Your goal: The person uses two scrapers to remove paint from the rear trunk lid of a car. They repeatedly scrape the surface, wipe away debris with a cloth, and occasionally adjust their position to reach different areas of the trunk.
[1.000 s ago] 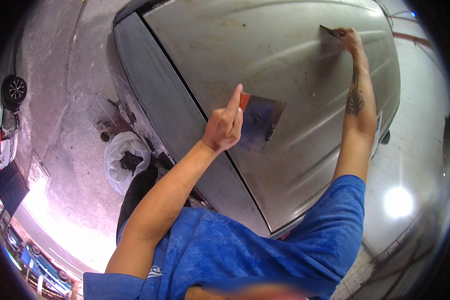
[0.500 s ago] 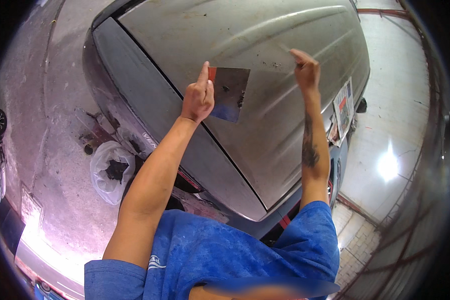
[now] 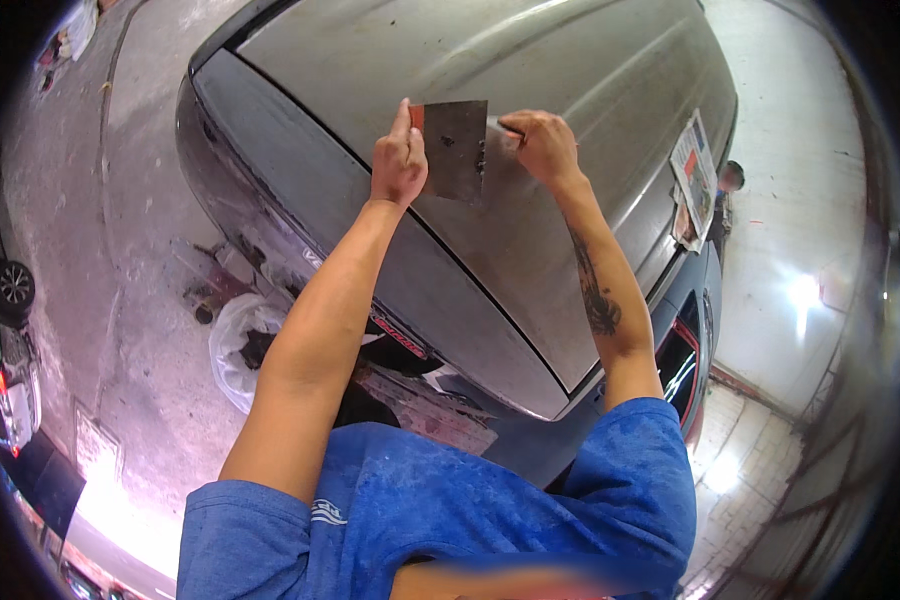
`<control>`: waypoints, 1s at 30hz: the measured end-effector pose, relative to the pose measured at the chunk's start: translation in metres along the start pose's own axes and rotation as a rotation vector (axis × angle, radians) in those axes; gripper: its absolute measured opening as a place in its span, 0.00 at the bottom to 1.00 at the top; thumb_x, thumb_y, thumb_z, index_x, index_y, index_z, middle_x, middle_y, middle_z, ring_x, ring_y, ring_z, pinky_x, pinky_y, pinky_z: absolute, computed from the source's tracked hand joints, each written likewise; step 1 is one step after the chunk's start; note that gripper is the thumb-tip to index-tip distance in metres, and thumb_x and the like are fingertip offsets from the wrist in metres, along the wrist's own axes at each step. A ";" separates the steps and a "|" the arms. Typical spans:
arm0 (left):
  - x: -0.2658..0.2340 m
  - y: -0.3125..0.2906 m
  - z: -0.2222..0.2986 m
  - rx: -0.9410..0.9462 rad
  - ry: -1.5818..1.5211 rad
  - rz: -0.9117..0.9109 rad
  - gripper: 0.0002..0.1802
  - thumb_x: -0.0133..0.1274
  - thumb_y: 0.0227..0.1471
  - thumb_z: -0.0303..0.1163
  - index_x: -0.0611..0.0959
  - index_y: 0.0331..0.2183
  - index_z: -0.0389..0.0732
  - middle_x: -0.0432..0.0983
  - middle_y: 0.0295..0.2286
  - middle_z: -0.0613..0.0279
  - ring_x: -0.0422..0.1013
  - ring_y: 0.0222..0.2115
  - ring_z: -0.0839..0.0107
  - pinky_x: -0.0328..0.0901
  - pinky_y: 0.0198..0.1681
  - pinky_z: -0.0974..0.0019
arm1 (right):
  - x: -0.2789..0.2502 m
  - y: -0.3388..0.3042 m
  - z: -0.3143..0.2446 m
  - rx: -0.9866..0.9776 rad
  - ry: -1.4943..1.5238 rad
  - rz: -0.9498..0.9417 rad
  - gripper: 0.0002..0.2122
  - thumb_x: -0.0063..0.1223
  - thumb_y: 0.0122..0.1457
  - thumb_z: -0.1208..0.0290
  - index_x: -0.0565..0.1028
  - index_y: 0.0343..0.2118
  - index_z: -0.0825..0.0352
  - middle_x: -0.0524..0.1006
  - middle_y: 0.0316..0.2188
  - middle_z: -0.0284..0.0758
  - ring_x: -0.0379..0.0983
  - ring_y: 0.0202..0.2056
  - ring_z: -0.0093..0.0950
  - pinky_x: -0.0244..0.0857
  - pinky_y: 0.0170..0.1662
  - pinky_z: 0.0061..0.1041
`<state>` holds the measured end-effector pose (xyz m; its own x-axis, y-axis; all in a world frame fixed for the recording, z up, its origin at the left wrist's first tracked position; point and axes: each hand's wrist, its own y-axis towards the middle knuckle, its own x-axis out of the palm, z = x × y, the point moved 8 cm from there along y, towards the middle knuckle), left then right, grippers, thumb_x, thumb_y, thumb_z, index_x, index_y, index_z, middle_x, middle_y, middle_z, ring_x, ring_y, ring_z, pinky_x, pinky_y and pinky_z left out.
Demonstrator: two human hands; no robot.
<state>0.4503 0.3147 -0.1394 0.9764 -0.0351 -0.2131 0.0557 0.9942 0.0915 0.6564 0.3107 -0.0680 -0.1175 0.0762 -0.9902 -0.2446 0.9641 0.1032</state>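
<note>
In my left hand (image 3: 400,165) is a flat rectangular plate (image 3: 458,165), grey-brown with an orange-red strip along the gripped side. Dark crumbs or smears dot its face and far right edge. My right hand (image 3: 545,147) is closed, fingertips pinching a thin flat tool (image 3: 510,128) whose kind I cannot make out. That tool's end points toward the plate's right edge, with a narrow gap between them. Both hands are over a broad, dull grey-beige car panel (image 3: 530,270) with raised creases. A dark seam divides it from a grey strip (image 3: 370,255) nearer me.
Folded newspaper (image 3: 696,170) lies at the panel's right edge. A white plastic bag (image 3: 232,350) with dark contents stands on the concrete floor (image 3: 140,220) at left. A loose wheel (image 3: 10,288) is farther left. Beyond the car at right, another person (image 3: 732,178) is partly visible.
My right hand has swung left and come close to the plate. My left hand has lifted the plate slightly farther from me. The other person has come into view at right.
</note>
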 end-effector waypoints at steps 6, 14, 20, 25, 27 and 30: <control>-0.001 0.000 0.004 0.069 -0.007 0.016 0.25 0.37 0.53 0.27 0.66 0.52 0.25 0.73 0.26 0.33 0.72 0.28 0.40 0.64 0.32 0.48 | -0.052 0.030 0.117 0.549 -0.233 0.102 0.13 0.46 0.51 0.77 0.79 0.37 0.59 0.78 0.40 0.39 0.76 0.41 0.39 0.70 0.44 0.34; 0.000 0.004 0.003 0.186 -0.011 0.097 0.23 0.37 0.53 0.28 0.69 0.49 0.24 0.73 0.27 0.33 0.72 0.29 0.40 0.65 0.33 0.48 | 0.002 0.041 0.119 0.682 -0.183 -0.150 0.14 0.52 0.48 0.67 0.77 0.38 0.65 0.78 0.39 0.45 0.75 0.43 0.42 0.70 0.45 0.36; -0.012 0.006 0.012 0.144 -0.116 0.180 0.18 0.37 0.53 0.28 0.71 0.45 0.31 0.75 0.27 0.36 0.72 0.30 0.40 0.65 0.34 0.47 | 0.008 -0.006 0.025 0.624 -0.116 -0.120 0.14 0.55 0.47 0.69 0.79 0.39 0.62 0.78 0.39 0.43 0.74 0.44 0.39 0.67 0.50 0.34; -0.027 0.041 0.027 0.160 0.020 0.098 0.13 0.37 0.54 0.28 0.68 0.41 0.34 0.75 0.25 0.39 0.71 0.29 0.38 0.64 0.33 0.45 | -0.033 -0.033 0.100 0.796 0.069 0.165 0.14 0.63 0.46 0.63 0.79 0.31 0.69 0.80 0.31 0.41 0.78 0.33 0.32 0.70 0.37 0.30; -0.019 0.058 0.019 0.060 0.071 -0.059 0.13 0.38 0.52 0.28 0.66 0.39 0.32 0.75 0.25 0.36 0.72 0.28 0.37 0.65 0.35 0.44 | -0.028 -0.047 0.152 0.933 0.346 0.107 0.14 0.63 0.49 0.64 0.79 0.32 0.71 0.80 0.29 0.37 0.77 0.30 0.27 0.70 0.34 0.27; -0.007 0.068 0.018 0.125 0.303 -0.165 0.15 0.40 0.49 0.27 0.65 0.39 0.28 0.75 0.29 0.32 0.73 0.31 0.37 0.66 0.40 0.45 | 0.011 -0.062 0.177 0.942 0.700 0.124 0.12 0.60 0.53 0.69 0.77 0.36 0.72 0.79 0.30 0.34 0.76 0.30 0.23 0.69 0.33 0.24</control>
<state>0.4514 0.3806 -0.1144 0.8469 -0.1441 -0.5119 0.2508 0.9570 0.1455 0.8403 0.2968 -0.1016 -0.6642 0.3089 -0.6808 0.5781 0.7896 -0.2058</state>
